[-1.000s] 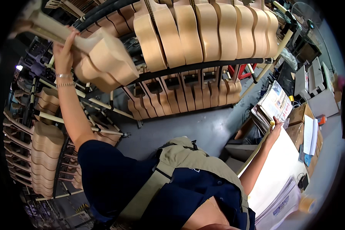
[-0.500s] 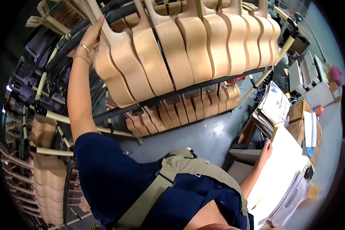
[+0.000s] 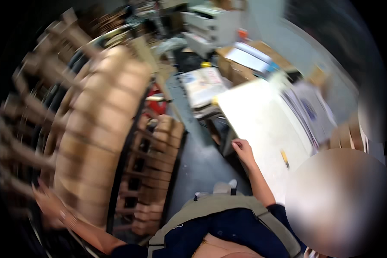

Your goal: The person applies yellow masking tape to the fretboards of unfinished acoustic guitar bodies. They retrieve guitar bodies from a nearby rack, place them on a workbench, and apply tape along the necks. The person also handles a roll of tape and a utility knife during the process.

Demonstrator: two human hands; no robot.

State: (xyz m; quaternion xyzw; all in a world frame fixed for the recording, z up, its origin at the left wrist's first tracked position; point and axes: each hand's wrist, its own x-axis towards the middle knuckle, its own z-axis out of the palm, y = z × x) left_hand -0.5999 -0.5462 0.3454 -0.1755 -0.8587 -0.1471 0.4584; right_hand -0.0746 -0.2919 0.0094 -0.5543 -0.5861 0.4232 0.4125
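Note:
At the lower left my left hand point(image 3: 50, 201), with bracelets at its wrist, is among the pale necks of wooden guitar bodies point(image 3: 88, 146) standing in a row on a rack. Motion smears its fingers, so I cannot tell whether it grips a neck or only touches one. My right hand point(image 3: 244, 153) is at the near left edge of a white-topped table point(image 3: 262, 124). Its fingers are loosely curled in, and nothing shows between them.
A lower rack row holds more guitar bodies point(image 3: 161, 159). On the table lie a yellow marker-like stick point(image 3: 284, 158) and a stack of papers point(image 3: 309, 107). Beyond are piled folders point(image 3: 204, 86), cardboard boxes point(image 3: 234, 71) and white drawers point(image 3: 202, 32). A blurred round shape covers the lower right.
My view has swung to the right, so the rack now fills the left side and the table is nearer the middle. My left arm now reaches low at the left instead of up high.

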